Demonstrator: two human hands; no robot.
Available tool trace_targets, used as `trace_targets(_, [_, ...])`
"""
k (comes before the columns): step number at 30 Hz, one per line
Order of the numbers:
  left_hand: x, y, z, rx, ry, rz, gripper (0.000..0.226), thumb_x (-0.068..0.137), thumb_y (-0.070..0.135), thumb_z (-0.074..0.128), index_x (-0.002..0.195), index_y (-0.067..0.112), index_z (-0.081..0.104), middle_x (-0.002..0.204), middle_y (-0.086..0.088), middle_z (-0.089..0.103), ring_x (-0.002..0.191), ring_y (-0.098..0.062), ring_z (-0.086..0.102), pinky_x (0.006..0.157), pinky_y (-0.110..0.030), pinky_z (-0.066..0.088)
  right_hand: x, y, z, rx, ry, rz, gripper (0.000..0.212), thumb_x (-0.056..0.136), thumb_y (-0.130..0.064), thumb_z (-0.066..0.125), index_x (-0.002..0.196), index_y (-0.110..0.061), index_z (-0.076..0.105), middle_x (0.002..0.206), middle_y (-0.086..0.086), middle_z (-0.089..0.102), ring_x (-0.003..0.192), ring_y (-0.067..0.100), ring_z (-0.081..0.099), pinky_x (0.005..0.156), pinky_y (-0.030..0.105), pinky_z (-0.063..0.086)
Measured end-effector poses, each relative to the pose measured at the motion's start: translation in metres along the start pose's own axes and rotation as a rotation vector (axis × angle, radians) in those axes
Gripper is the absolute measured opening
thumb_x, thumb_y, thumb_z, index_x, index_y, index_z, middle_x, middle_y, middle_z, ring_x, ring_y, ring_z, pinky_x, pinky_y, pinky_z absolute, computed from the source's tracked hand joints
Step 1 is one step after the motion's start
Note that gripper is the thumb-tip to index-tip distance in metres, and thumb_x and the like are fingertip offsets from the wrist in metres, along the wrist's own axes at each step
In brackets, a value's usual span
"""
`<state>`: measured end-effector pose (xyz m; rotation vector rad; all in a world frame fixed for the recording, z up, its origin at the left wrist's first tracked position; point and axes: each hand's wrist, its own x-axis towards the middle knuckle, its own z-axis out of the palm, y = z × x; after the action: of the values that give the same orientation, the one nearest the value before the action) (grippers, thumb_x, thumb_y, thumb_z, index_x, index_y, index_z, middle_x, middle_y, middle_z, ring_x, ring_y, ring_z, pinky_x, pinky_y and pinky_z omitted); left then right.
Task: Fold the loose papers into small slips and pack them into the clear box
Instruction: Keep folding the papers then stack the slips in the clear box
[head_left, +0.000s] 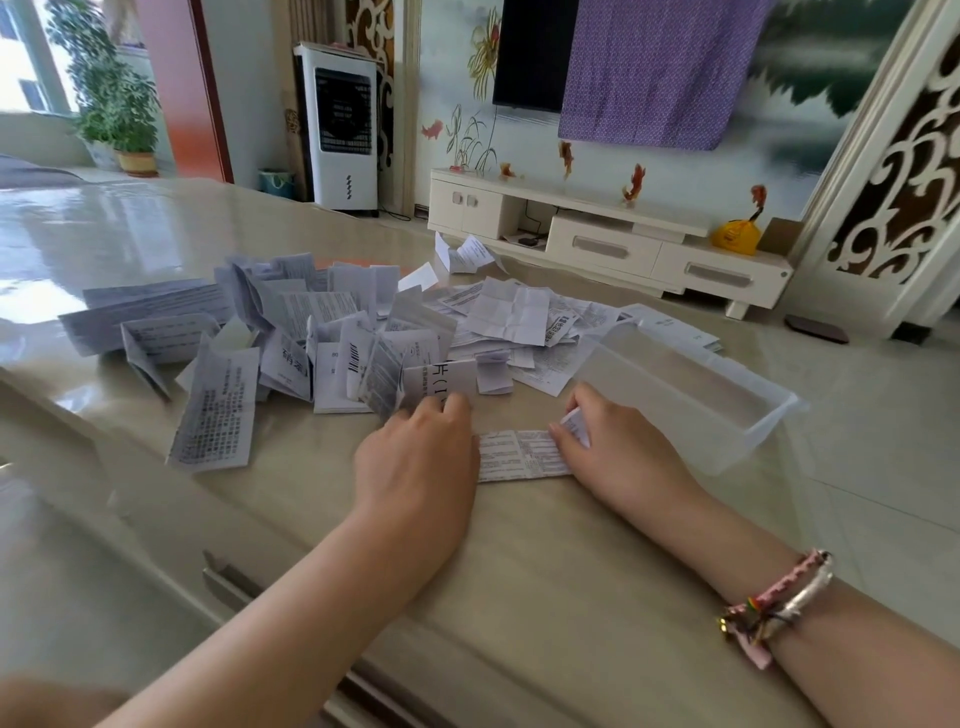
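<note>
A narrow printed paper strip (519, 454) lies flat on the beige table (545, 571) between my hands. My left hand (418, 457) lies palm down over the strip's left end, its fingers reaching the edge of the paper heap. My right hand (618, 447) pinches the strip's right end, which is turned up and folded over. A big heap of loose and partly folded papers (332, 332) spreads across the table behind my hands. The clear box (727, 415) stands to the right of my right hand; it looks empty.
The table's near edge has drawer handles (228, 577) at lower left. Beyond the table are a white TV cabinet (613, 239), an air cooler (345, 124) and a potted plant (119, 104). A bracelet (774, 608) is on my right wrist.
</note>
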<state>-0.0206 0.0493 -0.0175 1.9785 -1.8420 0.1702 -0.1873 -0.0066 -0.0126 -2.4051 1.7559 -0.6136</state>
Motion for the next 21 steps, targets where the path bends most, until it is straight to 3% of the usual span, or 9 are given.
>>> trace_targets(4, [0.000, -0.004, 0.005, 0.008, 0.081, 0.145, 0.024, 0.094, 0.019, 0.049, 0.118, 0.024, 0.046, 0.121, 0.001, 0.040, 0.112, -0.024, 0.041, 0.085, -0.031, 0.040, 0.000, 0.002, 0.003, -0.081, 0.044, -0.042, 0.018, 0.096, -0.032, 0.049, 0.099, -0.019, 0.038, 0.096, -0.001, 0.053, 0.092, 0.023, 0.053, 0.068, 0.034, 0.041])
trace_targets(7, [0.001, -0.006, 0.004, 0.008, 0.104, 0.242, 0.021, 0.076, 0.011, 0.070, 0.092, 0.023, 0.064, 0.100, 0.003, 0.050, 0.092, -0.024, 0.049, 0.073, -0.029, 0.040, 0.000, 0.005, 0.002, -0.132, 0.062, -0.085, 0.021, 0.094, -0.027, 0.051, 0.110, -0.018, 0.042, 0.111, 0.001, 0.046, 0.104, 0.021, 0.045, 0.082, 0.035, 0.043])
trace_targets(10, [0.002, -0.008, 0.001, 0.070, 0.097, 0.268, 0.022, 0.061, 0.014, 0.081, 0.073, 0.025, 0.067, 0.081, 0.006, 0.057, 0.080, -0.022, 0.052, 0.066, -0.025, 0.031, 0.000, 0.008, 0.002, -0.082, 0.088, -0.189, 0.017, 0.091, -0.019, 0.056, 0.108, -0.019, 0.054, 0.111, -0.001, 0.048, 0.107, 0.020, 0.044, 0.088, 0.034, 0.040])
trace_targets(12, [0.000, -0.008, 0.000, 0.057, 0.103, 0.292, 0.008, 0.076, 0.025, 0.073, 0.081, 0.026, 0.069, 0.087, 0.008, 0.059, 0.091, -0.022, 0.051, 0.071, -0.027, 0.029, -0.001, 0.013, 0.002, 0.037, 0.033, -0.256, 0.020, 0.089, -0.035, 0.058, 0.104, -0.023, 0.060, 0.108, -0.007, 0.052, 0.105, 0.013, 0.047, 0.092, 0.034, 0.040])
trace_targets(15, [0.001, -0.012, -0.001, 0.007, 0.018, 0.299, 0.031, 0.093, 0.051, 0.045, 0.108, 0.030, 0.063, 0.111, 0.010, 0.051, 0.111, -0.017, 0.042, 0.089, -0.028, 0.029, -0.006, 0.017, -0.002, 0.155, -0.116, -0.342, 0.055, 0.076, -0.072, 0.048, 0.113, -0.032, 0.060, 0.111, -0.019, 0.054, 0.108, 0.000, 0.045, 0.098, 0.029, 0.038])
trace_targets(18, [0.005, -0.017, -0.007, -0.014, -0.111, 0.334, 0.048, 0.087, 0.066, 0.045, 0.118, 0.033, 0.060, 0.115, 0.012, 0.047, 0.112, -0.013, 0.042, 0.094, -0.026, 0.031, -0.005, 0.019, -0.004, 0.187, -0.154, -0.363, 0.064, 0.069, -0.075, 0.054, 0.120, -0.036, 0.058, 0.113, -0.023, 0.053, 0.113, 0.000, 0.047, 0.102, 0.030, 0.037])
trace_targets(21, [0.012, -0.024, -0.014, -0.010, -0.165, 0.381, 0.046, 0.087, 0.063, 0.049, 0.121, 0.034, 0.060, 0.116, 0.014, 0.051, 0.111, -0.012, 0.047, 0.091, -0.025, 0.034, -0.004, 0.020, -0.007, 0.228, -0.148, -0.373, 0.058, 0.072, -0.068, 0.060, 0.120, -0.035, 0.062, 0.114, -0.021, 0.056, 0.112, -0.001, 0.050, 0.101, 0.030, 0.041])
